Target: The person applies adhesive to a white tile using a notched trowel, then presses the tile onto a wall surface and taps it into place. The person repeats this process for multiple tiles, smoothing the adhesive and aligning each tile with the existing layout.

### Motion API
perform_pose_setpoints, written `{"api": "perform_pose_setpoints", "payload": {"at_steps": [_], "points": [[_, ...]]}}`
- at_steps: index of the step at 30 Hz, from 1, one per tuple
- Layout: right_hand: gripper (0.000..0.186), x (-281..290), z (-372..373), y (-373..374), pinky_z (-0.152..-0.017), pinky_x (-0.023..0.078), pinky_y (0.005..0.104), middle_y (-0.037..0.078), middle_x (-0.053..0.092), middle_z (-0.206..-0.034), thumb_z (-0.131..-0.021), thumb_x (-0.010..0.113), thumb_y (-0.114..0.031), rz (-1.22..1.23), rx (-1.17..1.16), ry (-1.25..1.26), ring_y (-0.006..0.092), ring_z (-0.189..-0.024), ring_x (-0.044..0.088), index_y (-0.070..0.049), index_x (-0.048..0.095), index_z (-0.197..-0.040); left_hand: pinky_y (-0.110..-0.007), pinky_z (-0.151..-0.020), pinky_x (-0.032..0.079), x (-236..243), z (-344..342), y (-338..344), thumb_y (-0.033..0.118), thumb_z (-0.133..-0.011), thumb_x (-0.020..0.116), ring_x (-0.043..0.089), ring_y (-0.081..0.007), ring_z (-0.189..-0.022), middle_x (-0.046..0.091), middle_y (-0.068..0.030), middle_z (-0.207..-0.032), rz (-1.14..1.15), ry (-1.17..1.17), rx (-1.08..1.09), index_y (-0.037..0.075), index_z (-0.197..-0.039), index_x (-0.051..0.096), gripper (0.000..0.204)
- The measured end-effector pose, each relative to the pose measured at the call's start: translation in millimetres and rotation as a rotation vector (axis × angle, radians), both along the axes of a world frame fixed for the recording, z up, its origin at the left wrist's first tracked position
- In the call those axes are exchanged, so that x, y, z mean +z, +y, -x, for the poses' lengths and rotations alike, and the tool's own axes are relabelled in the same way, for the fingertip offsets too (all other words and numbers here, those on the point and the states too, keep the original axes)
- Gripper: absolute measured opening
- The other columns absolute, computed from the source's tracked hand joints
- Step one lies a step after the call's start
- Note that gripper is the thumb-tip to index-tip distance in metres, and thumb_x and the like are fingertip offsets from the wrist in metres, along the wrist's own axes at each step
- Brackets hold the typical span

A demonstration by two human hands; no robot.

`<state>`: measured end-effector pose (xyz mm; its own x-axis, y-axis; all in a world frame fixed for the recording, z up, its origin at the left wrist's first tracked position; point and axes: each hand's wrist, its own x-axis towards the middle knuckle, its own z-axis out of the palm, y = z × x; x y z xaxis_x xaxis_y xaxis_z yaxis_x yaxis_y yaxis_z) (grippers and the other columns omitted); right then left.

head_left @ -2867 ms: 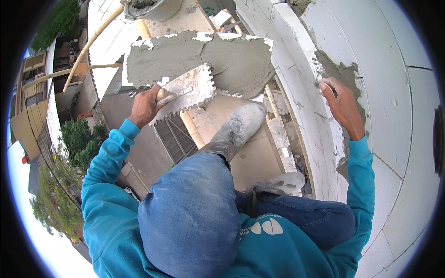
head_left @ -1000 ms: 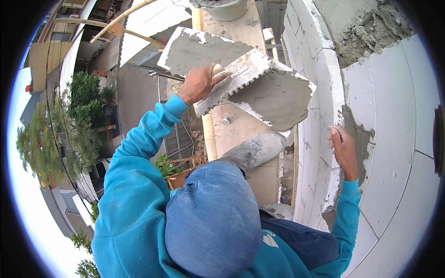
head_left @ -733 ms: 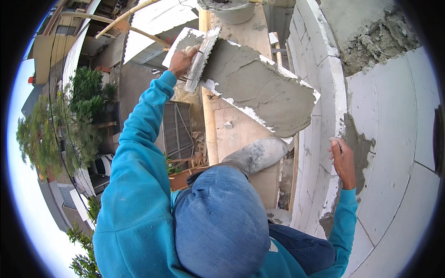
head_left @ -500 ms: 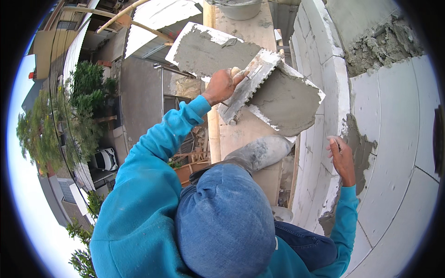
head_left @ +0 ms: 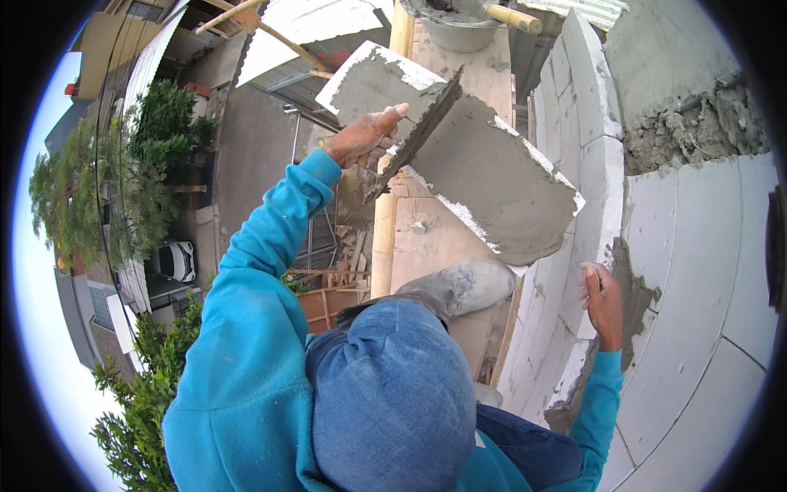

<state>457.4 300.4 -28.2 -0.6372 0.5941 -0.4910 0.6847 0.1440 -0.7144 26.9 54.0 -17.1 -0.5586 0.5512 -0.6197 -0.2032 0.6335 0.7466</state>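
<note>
My left hand (head_left: 366,141) is closed round the handle of a notched trowel (head_left: 433,115), its thumb lying along the top. The trowel stands nearly on edge, with wet grey mortar clinging to its blade. It crosses a long white slab (head_left: 469,215) whose upper face is spread with grey mortar (head_left: 508,176); whether blade and mortar touch I cannot tell. My right hand (head_left: 603,303) hangs over the white block wall beside a patch of mortar (head_left: 633,287). Its fingers are loosely curled, and I see nothing in them.
Plank scaffolding (head_left: 430,234) runs beneath the slab, with a bamboo pole (head_left: 384,238) along its left side. A grey boot (head_left: 471,287) rests on it. At the far end stands a mortar tub (head_left: 459,34). Left of the pole is a drop to the ground; the block wall (head_left: 689,271) rises on the right.
The trowel has turned from showing its flat, toothed blade to standing edge-on, and moved left and up across the slab. My right hand has barely moved. The view has shifted slightly.
</note>
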Motion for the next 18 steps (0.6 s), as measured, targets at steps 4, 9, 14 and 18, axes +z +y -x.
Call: {"api": "perform_pose_setpoints", "payload": {"at_steps": [4, 9, 14, 18], "points": [[0.041, -9.1, -4.2, 1.1, -0.06, 0.044, 0.0294, 0.006, 0.065, -0.082, -0.1, 0.049, -0.036, -0.011, 0.014, -0.002, 0.012, -0.064, 0.055, -0.001, 0.065, -0.115, -0.02, -0.04, 0.025, 2.5, 111.3, -33.7, 0.071, -0.089, 0.052, 0.031, -0.0016, -0.047, 0.035, 0.0083, -0.062, 0.094, 0.373, 0.175, 0.014, -0.079, 0.052, 0.057], [0.041, -10.7, -5.2, 1.9, -0.057, 0.043, 0.0295, 0.006, 0.065, -0.082, -0.1, 0.049, -0.037, 0.006, -0.006, -0.008, 0.0119, -0.062, 0.055, -0.002, 0.065, -0.115, -0.037, -0.065, 0.045, -32.6, 188.1, -49.3, 0.069, -0.091, 0.047, 0.055, -0.0233, -0.066, 0.056, -0.009, -0.07, 0.143, 0.723, 0.163, 0.0, -0.081, 0.062, 0.072], [0.041, -14.3, -2.4, 0.8, -0.057, 0.044, 0.0293, 0.006, 0.065, -0.082, -0.1, 0.049, -0.038, 0.032, -0.002, -0.022, 0.012, -0.062, 0.056, -0.003, 0.065, -0.115, -0.051, -0.084, 0.051, -82.6, 166.0, -45.8, 0.074, -0.09, 0.041, 0.065, -0.0456, -0.092, 0.067, -0.0305, -0.095, 0.554, 1.034, -0.158, -0.009, -0.096, 0.067, 0.086], [0.041, -27.2, 0.1, 7.8, -0.059, 0.044, 0.0291, 0.006, 0.065, -0.082, -0.101, 0.049, -0.037, 0.035, 0.039, -0.017, 0.012, -0.063, 0.055, -0.003, 0.065, -0.115, -0.052, -0.08, 0.049, -82.3, 149.2, -42.7, 0.052, -0.1, 0.043, 0.063, -0.0444, -0.088, 0.066, -0.0262, -0.094, 0.429, 1.054, -0.34, 0.019, -0.118, 0.067, 0.045]]}}
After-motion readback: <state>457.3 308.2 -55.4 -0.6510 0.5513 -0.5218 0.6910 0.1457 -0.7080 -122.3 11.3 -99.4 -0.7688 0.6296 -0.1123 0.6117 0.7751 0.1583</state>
